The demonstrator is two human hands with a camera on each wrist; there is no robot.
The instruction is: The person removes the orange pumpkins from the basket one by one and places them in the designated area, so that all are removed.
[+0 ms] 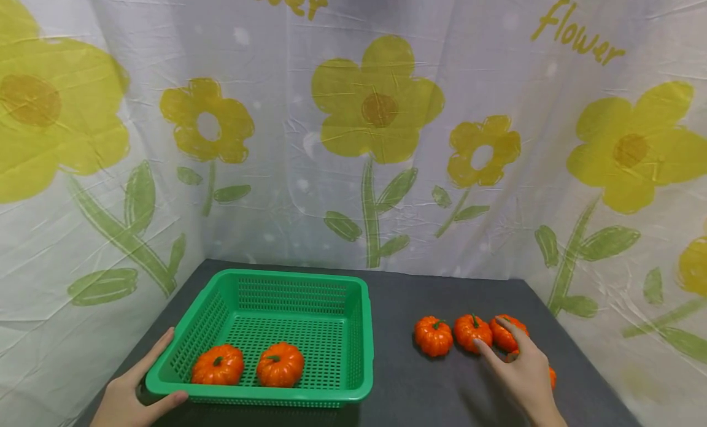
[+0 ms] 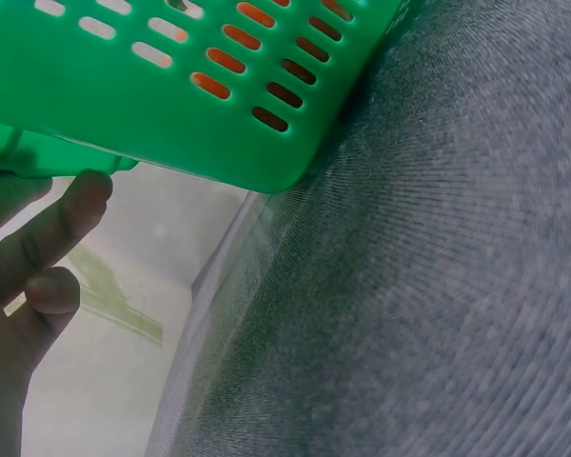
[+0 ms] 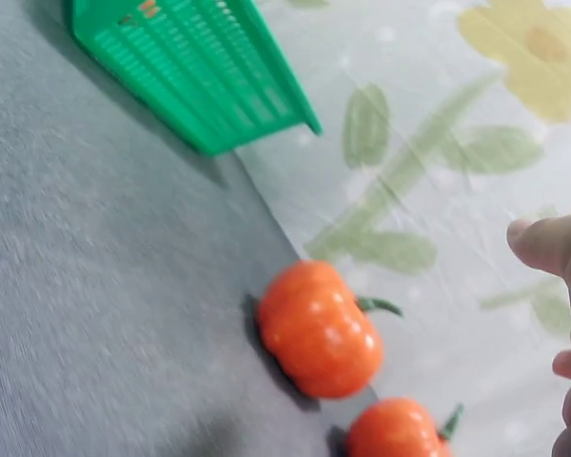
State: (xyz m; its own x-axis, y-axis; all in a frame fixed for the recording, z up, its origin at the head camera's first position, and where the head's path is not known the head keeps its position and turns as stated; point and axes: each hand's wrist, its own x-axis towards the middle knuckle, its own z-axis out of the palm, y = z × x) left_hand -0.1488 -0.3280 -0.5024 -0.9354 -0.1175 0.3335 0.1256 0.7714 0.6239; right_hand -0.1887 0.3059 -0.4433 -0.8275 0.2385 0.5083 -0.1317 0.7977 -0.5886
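Nearest the viewer, the left hand [image 1: 132, 390] braces the near left corner of the green basket [image 1: 309, 394], fingers spread along its left side and thumb against the front rim; it is relaxed rather than wrapped round the plastic. Opposite, the right hand [image 1: 521, 367] reaches over the pumpkins on the dark table [image 1: 409, 384], thumb and forefinger well parted, nothing visibly held; whether a fingertip makes contact cannot be told. The left pumpkin [image 1: 433, 337] stands apart from the middle pumpkin [image 1: 472, 332]; the right pumpkin [image 1: 510, 327] sits close beside the latter, partly covered by the forefinger, and a mostly hidden pumpkin [image 1: 553, 378] shows past the hand's edge. Inside the basket rest a corner pumpkin [image 1: 218, 364] and, just to its right, a second pumpkin [image 1: 280, 364].

The step is judged to be a grasp of one pumpkin. Thumb and fingers should oppose each other across the widest ribs, not the stem, entering from above so that close neighbours are not rolled. Smooth skin probably favours several fingers and even pressure; light left-hand pressure should steady the basket.
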